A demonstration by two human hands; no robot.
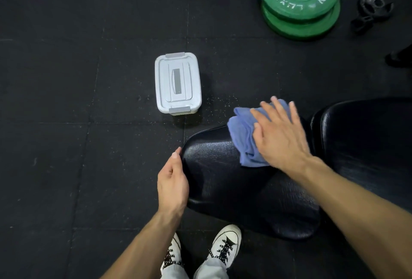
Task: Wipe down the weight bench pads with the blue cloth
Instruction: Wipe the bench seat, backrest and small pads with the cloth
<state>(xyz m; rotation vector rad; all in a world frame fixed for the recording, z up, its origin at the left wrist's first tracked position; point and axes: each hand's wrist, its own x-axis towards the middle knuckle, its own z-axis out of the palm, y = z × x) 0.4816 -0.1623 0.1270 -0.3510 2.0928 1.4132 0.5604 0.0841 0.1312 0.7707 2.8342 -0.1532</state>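
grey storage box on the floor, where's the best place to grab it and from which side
Judging from its pose, take the grey storage box from straight above by the recessed handle in the middle of its lid. It lies flat on the floor mat, lid up and latched at both short ends, with nothing on it. A grip across the narrow width should also work.

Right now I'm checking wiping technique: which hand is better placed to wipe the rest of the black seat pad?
The right hand: it lies flat on the blue cloth, already on the black vinyl seat pad. The left hand only grips the pad's edge.
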